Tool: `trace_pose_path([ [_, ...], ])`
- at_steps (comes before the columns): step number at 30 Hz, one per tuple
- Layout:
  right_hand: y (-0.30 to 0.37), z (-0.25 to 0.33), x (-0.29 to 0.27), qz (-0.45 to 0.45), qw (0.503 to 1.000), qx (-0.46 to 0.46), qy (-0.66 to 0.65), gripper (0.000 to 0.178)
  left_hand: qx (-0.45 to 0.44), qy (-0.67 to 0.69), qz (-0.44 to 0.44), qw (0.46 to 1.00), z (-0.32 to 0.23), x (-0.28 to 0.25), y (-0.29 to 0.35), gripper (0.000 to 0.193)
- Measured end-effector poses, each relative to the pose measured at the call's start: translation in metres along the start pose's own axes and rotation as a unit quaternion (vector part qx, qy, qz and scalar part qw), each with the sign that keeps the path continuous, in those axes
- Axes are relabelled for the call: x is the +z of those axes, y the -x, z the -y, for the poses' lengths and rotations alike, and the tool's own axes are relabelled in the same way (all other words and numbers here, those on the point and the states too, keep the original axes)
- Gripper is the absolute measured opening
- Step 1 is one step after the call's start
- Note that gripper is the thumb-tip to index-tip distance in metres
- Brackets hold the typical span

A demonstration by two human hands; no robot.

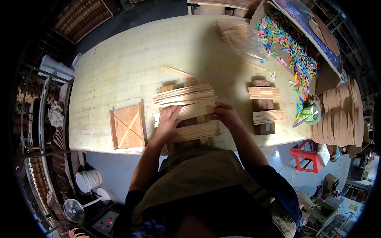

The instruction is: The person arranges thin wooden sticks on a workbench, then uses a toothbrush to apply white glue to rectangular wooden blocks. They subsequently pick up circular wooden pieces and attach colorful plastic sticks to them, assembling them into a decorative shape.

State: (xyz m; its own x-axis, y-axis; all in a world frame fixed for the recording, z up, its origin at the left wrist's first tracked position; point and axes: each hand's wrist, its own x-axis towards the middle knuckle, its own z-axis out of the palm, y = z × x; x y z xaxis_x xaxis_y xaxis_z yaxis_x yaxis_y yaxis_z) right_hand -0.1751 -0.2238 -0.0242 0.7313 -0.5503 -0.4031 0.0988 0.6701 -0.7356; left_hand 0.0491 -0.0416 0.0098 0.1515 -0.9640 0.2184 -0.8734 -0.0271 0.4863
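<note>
Pale thin wooden strips (183, 95) lie in several bundles across wooden rails in front of me. My left hand (168, 120) lies over the left end of the middle bundle (194, 111), with its fingers stretched out along the strips. At that bundle's right end, the fingers of my right hand (226, 115) are bent around the strip ends; their tips are partly hidden. Nearer my body, another bundle (196, 131) rests just below both hands. A loose strip (180, 73) slants across the table beyond the far bundle.
On the pale table (119, 59) sits a wooden board (129, 127) with crossed strips, left. Strip bundles (265, 93) lie over dark blocks at right. Farther right are a clothespin box (283, 39), a green cup (310, 112) and stacked brown bands (337, 115). A red stool (307, 155) stands below.
</note>
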Motion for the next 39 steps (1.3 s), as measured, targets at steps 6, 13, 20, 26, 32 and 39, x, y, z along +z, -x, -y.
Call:
trace_pose_path([
  [6,-0.002,0.004,0.004,0.006,1.000,-0.006,-0.012,0.028,-0.010,0.011,0.002,1.000,-0.003,-0.003,0.000,0.053],
  [13,-0.012,-0.001,-0.009,0.001,1.000,0.002,-0.026,0.021,-0.012,0.012,0.002,1.000,-0.003,-0.003,0.000,0.053],
  [20,-0.017,0.008,-0.004,0.001,1.000,-0.005,-0.007,0.018,-0.012,0.009,0.000,1.000,-0.004,-0.003,0.000,0.052],
  [26,-0.022,0.012,-0.002,-0.012,1.000,0.006,0.025,0.017,-0.017,0.015,0.004,1.000,-0.003,-0.003,0.000,0.052],
  [32,-0.026,0.008,-0.002,-0.023,1.000,0.002,-0.004,0.018,-0.017,0.005,0.007,1.000,-0.001,-0.001,0.002,0.052],
  [39,-0.030,0.014,-0.002,-0.021,1.000,0.003,0.023,0.021,-0.027,0.002,0.024,0.999,-0.001,-0.001,0.001,0.053],
])
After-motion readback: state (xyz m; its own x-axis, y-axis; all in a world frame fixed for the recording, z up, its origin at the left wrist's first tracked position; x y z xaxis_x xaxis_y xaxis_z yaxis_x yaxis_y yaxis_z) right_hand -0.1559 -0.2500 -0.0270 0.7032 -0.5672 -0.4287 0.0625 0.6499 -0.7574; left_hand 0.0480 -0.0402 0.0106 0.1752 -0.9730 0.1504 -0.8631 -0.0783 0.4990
